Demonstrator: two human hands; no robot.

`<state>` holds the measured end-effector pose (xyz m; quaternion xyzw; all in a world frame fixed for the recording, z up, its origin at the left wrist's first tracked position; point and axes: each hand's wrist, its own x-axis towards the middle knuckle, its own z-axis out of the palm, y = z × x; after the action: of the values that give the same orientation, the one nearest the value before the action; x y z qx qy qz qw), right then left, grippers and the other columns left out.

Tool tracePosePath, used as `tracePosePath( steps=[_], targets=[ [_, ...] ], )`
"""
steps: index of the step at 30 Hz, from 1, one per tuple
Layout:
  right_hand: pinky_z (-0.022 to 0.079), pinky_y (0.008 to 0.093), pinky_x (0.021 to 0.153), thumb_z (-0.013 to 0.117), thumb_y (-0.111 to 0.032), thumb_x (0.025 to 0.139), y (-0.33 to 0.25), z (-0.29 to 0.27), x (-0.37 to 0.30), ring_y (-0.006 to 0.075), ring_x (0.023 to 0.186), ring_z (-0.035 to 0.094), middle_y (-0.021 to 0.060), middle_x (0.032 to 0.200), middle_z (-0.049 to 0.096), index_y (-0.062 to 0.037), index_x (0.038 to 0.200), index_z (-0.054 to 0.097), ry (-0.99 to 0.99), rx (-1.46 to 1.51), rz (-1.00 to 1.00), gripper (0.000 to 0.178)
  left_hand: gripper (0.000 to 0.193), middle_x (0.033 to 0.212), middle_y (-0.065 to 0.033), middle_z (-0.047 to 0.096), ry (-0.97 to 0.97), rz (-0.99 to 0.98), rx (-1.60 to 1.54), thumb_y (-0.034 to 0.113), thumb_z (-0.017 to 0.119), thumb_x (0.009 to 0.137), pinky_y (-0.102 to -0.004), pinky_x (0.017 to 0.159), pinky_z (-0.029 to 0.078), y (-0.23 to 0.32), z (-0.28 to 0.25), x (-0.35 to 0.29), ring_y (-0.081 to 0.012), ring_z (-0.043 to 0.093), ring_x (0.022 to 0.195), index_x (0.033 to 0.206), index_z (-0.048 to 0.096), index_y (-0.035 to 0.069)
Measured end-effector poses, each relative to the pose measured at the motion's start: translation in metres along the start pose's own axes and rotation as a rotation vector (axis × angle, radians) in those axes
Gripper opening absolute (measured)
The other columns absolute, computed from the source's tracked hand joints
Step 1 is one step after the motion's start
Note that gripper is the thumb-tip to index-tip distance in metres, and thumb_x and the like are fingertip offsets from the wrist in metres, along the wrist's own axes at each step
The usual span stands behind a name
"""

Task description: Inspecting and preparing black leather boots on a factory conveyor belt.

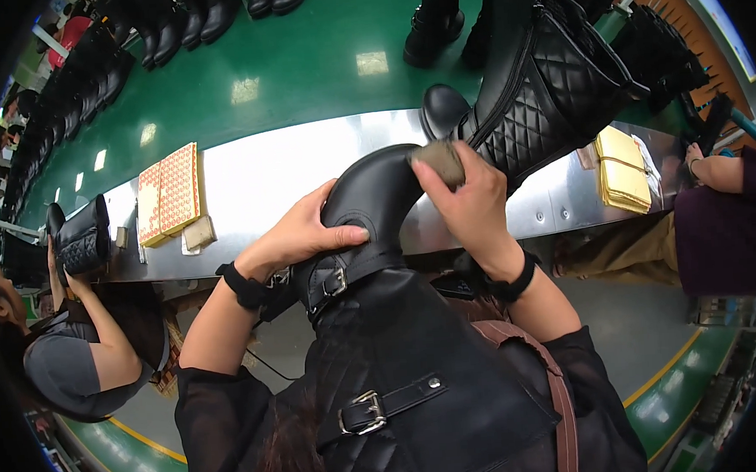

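Observation:
A black boot (375, 193) with buckled straps and a quilted shaft lies across my lap, its toe toward the metal bench (261, 161). My left hand (300, 232) is closed around the boot's foot near the ankle, thumb on top above the ankle buckle (336, 279). Between the fingers and thumb of my right hand (477, 200) is a greyish-brown block (439, 161), which meets the side of the toe. Whether it is sponge or rubber, I cannot tell. Just beyond, a matching black boot (526, 110) stands on the bench, its quilted shaft leaning right.
At left on the bench sit a stack of red-patterned sheets (168, 197) and a small block (198, 233). Yellow sheets (623, 173) are stacked at right. Several black boots (208, 13) stand on the green surface (298, 68). People flank me; the left one handles a boot (81, 237).

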<state>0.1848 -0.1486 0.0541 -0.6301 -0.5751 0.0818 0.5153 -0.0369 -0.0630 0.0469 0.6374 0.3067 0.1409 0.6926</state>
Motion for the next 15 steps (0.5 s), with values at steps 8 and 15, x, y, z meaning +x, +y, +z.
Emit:
tracePosePath(
  steps=[8,15],
  targets=[
    [0.048,0.0389,0.058,0.072,-0.02,0.08,-0.002,-0.008,-0.003,0.0352,0.064,0.063,0.0183,0.071,0.062,0.0002,0.082,0.06,-0.029,0.044,0.098,0.023,0.087,0.122,-0.014,0.057,-0.021,-0.037,0.083,0.034,0.086,0.069,-0.0303,0.1,0.042,-0.005,0.002,0.002,-0.0193,0.055,0.113,0.135,0.044,-0.004],
    [0.048,0.038,0.058,0.073,-0.022,0.078,-0.002,-0.021,-0.024,0.0367,0.065,0.063,0.0191,0.07,0.062,0.0001,0.082,0.06,-0.297,-0.059,0.145,0.026,0.087,0.126,-0.0144,0.055,0.072,0.01,-0.056,0.031,0.086,0.07,-0.0307,0.1,0.042,0.0,-0.006,-0.004,-0.0198,0.054,0.115,0.136,0.042,-0.004]
  ],
)
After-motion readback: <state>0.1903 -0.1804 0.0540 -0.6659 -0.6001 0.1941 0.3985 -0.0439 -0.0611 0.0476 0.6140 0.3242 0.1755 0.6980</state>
